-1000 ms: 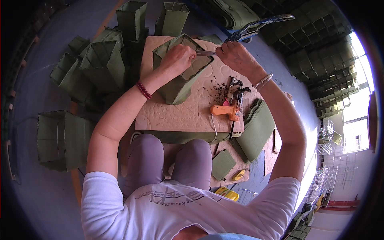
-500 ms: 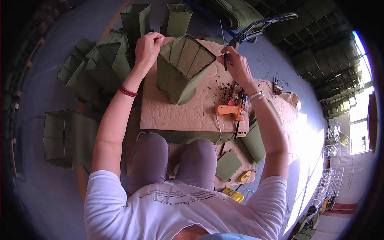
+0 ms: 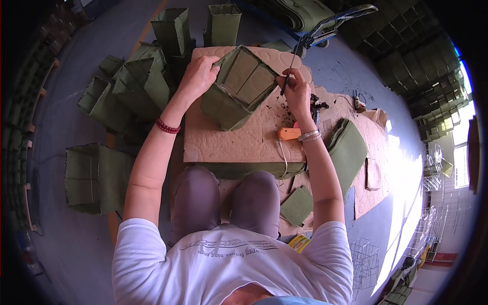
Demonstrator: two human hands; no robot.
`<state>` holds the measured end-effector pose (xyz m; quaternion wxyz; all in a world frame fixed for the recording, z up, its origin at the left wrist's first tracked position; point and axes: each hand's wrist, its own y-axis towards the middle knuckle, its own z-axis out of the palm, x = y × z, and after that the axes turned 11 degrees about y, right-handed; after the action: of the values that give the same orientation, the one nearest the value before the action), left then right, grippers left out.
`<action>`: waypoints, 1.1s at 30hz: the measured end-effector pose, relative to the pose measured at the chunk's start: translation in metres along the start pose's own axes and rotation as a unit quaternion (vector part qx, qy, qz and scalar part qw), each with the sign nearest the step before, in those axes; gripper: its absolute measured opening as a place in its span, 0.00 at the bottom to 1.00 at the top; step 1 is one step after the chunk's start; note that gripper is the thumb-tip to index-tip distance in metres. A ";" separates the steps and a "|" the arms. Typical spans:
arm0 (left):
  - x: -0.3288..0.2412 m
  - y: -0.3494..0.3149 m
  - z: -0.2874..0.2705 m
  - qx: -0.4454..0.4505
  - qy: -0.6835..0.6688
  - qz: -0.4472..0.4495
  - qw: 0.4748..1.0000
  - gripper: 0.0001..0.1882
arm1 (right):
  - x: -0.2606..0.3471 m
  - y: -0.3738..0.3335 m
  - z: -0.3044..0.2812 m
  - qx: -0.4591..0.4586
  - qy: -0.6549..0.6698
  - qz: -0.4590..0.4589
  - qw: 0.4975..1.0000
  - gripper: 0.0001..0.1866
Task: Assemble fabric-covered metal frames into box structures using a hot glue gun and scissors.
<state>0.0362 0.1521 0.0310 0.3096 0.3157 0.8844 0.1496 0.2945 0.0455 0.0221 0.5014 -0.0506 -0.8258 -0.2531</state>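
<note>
A green open-topped fabric box [image 3: 223, 109] with thin ribs inside stands tilted on the cardboard-topped table [image 3: 203, 150]. My left hand [image 3: 202, 75] is closed, pinching the left side of its rim between thumb and fingers. At the opposite corner of the rim my right hand [image 3: 298, 89] is closed round a thin black-handled tool [image 3: 285, 85], whose slender shaft points up and away. Its fingertips are beside that corner; whether they also grip the fabric I cannot tell. Below my right wrist lies an orange glue gun [image 3: 288, 133], partly hidden by the forearm.
Several similar green boxes [image 3: 140, 84] crowd the floor at the left, and another box [image 3: 96, 175] lies nearer. Folded green fabric [image 3: 348, 147] rests on cardboard at the right. A hand cart [image 3: 330, 25] with rolled green material stands at the back. Wire frames [image 3: 366, 259] stand lower right.
The box has tipped so more of its inside shows. My left hand has shifted slightly right along with the rim; my right hand has dropped a little, and its tool leans more to the right.
</note>
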 end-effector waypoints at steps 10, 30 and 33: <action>-0.065 -0.072 -0.023 -0.006 0.059 -0.048 0.997 0.06 | 0.052 -0.111 -0.051 0.141 0.220 0.019 0.965 0.32; -0.101 -0.164 -0.016 -0.090 0.041 -0.032 0.995 0.16 | 0.115 -0.177 0.014 0.281 0.370 0.305 0.831 0.38; -0.098 -0.168 -0.015 -0.096 0.042 -0.028 0.994 0.16 | 0.116 -0.179 0.016 0.282 0.374 0.300 0.831 0.39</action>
<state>0.0081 -0.0395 0.0102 0.3054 0.2532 0.8865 0.2381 0.1636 -0.1218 0.0497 0.8156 -0.0542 -0.5552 0.1537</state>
